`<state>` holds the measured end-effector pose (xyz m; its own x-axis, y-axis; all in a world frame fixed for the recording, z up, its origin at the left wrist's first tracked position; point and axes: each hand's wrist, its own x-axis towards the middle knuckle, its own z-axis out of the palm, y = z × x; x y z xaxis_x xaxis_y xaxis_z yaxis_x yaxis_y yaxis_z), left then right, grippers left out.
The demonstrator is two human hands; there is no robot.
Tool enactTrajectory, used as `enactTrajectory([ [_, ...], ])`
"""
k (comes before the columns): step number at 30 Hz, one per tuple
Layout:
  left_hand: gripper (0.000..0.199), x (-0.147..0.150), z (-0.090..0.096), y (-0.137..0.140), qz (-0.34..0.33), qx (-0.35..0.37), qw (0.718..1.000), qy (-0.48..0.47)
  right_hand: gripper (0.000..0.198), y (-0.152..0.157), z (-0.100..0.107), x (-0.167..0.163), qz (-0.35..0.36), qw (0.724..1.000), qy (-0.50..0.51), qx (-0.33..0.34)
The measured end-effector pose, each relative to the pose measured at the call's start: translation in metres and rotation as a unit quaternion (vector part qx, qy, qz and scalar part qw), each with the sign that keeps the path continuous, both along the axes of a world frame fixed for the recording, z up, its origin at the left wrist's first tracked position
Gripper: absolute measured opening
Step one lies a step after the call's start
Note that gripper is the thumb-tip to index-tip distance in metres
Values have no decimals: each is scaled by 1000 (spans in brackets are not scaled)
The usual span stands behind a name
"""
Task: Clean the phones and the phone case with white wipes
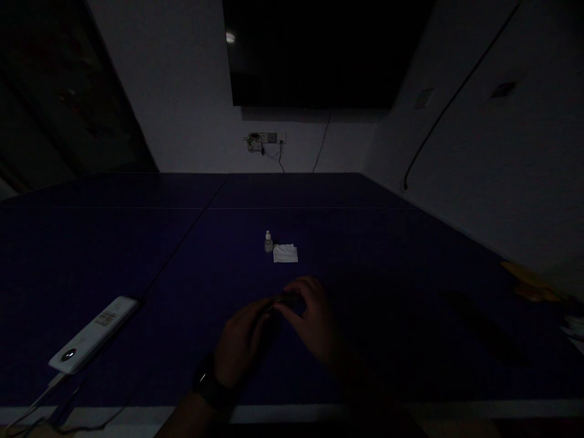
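Observation:
Both my hands meet over the blue table near its front middle. My left hand, with a dark watch on its wrist, has its thumb and fingers closed on a small dark object. My right hand pinches the same object from the other side, its fingers curled over the top. In this dim light the object's kind does not show, and the fingers cover much of it. Just beyond the hands stand a small dropper bottle with a white cap and, beside it, a folded white cloth or tissue.
A long white device with a cable lies at the left. On the right are a dark long shape and a yellow item near the edge. A large dark screen hangs above wall sockets.

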<state>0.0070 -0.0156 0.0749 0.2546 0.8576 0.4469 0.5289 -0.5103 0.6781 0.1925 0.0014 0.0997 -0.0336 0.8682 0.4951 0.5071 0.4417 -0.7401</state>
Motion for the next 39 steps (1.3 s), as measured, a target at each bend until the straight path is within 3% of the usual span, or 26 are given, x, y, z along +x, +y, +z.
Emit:
enactTrajectory([
  [3,31,10,-7,-3,51,36,998,4,26,-4,-9,-11,-58,995,72,-38],
  [7,32,29,-15,-10,52,83,995,18,40,-9,-19,-26,-41,980,173,-89],
  [12,39,38,-14,-14,56,111,992,14,40,-9,-24,-28,-26,976,208,-65],
  [15,37,31,-3,-9,114,151,982,-1,38,-6,-28,-24,6,971,231,-62],
  [18,35,23,13,1,153,161,975,-2,35,-6,-33,-21,46,974,213,-62],
  [23,29,22,25,9,35,49,998,19,30,-10,-46,-24,76,982,169,-38],
  [27,29,19,23,3,14,32,999,39,23,-16,-52,-27,73,978,191,-35],
  [31,27,17,24,-3,9,38,998,50,18,-21,-48,-26,77,986,139,-40],
  [39,17,23,15,-5,100,90,979,152,18,-24,-45,-26,65,997,37,-30],
])
